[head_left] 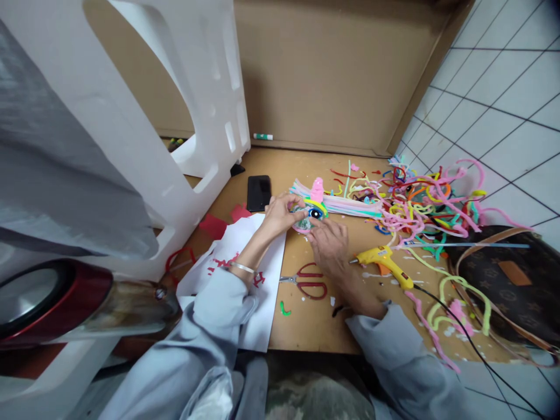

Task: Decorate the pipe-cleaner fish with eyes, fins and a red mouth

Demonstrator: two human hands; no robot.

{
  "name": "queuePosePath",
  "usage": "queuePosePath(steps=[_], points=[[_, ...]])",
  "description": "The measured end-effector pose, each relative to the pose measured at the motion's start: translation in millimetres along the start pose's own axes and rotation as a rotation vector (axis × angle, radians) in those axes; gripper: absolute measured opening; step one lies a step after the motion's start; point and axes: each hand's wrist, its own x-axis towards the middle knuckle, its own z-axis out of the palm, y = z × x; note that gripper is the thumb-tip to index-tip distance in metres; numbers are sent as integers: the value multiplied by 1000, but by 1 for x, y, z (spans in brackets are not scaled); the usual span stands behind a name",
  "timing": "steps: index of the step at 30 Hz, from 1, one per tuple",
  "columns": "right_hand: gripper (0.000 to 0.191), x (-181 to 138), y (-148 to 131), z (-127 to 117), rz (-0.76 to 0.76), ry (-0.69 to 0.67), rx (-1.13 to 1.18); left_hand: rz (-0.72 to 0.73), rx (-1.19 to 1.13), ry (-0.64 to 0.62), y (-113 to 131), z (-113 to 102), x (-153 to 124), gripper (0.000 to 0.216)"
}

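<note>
Both hands meet over a small pipe-cleaner figure (321, 208) with a round blue-and-black eye, a yellow strip above the eye and pale green and pink parts. My left hand (282, 214) pinches its left side between thumb and fingers. From below, my right hand (329, 242) presses bent fingers against its lower edge beside the eye. A pink fuzzy piece (317, 190) stands just behind the figure. Beyond it lies a bundle of pastel pipe cleaners (352, 205). Red-handled scissors (308, 281) rest on the table below my hands.
A yellow glue gun (385, 262) with a black cord lies right of my right hand. Tangled pipe cleaners (429, 204) and a brown bag (507, 280) fill the right side. White paper (266, 315), a black phone (259, 193) and a white plastic stool (205, 76) are leftward.
</note>
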Motion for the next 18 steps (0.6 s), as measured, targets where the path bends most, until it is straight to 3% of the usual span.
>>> queuePosePath(steps=[11,18], points=[[27,-1,1,-1,21,-113,36,-19,41,9,6,1,-4,15],[29,0,0,1,27,-62,9,-29,39,15,7,3,-2,13]])
